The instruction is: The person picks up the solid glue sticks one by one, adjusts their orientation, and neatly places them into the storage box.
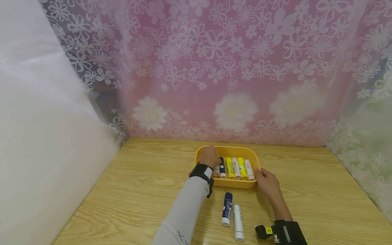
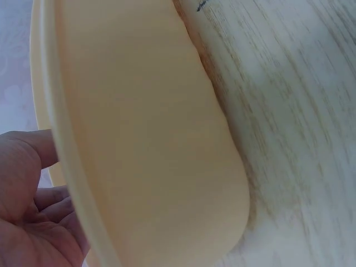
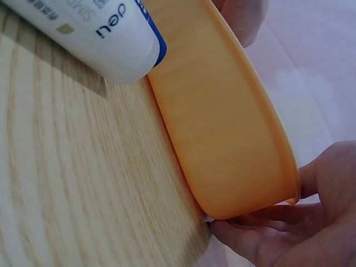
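A yellow plastic bin (image 1: pixel 234 184) stands on the table with a row of several glue sticks (image 1: pixel 236 167) in it, white, yellow and navy. At its left end, my left hand (image 1: pixel 210 156) grips the wall, the thumb inside the rim; most of its fingers are hidden. My right hand (image 1: pixel 269 183) holds the right end. In the right wrist view, its thumb meets the rim and its fingers (image 3: pixel 245 236) lie under the bottom edge. In front of the bin lie a navy glue stick (image 1: pixel 227 209) and a white glue stick (image 1: pixel 238 223), touching neither hand.
The wood-grain table (image 1: pixel 147 190) runs back to a pink flowered curtain (image 1: pixel 196 85) close behind the bin. A white sheet (image 1: pixel 55 136) hangs along the left side, and more flowered curtain (image 1: pixel 367 136) borders the right.
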The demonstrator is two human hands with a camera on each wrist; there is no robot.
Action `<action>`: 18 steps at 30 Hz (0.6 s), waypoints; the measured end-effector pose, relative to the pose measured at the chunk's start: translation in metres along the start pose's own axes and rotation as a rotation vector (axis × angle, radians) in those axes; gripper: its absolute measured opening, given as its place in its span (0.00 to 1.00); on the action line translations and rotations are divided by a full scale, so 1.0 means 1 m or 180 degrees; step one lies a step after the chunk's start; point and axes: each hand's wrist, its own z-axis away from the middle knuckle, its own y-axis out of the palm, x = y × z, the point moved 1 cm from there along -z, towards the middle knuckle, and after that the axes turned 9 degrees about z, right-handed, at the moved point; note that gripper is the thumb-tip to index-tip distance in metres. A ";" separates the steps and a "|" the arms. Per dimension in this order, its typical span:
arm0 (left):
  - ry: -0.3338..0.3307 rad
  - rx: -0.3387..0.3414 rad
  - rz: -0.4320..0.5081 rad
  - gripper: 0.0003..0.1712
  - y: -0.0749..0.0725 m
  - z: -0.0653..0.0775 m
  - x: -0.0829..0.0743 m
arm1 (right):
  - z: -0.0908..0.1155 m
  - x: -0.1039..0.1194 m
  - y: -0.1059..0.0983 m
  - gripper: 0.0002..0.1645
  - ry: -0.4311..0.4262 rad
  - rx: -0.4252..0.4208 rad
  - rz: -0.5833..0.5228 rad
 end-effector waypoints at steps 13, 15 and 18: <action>0.0098 -0.0074 0.0259 0.10 0.004 0.001 0.007 | 0.002 0.001 -0.002 0.38 -0.0028 -0.0028 -0.0044; 0.0097 -0.0075 0.0291 0.10 0.005 0.000 0.008 | 0.002 0.001 -0.002 0.38 -0.0037 -0.0027 -0.0044; 0.0067 -0.0065 0.0267 0.10 0.006 -0.001 0.008 | 0.001 0.001 -0.002 0.38 -0.0035 -0.0016 -0.0037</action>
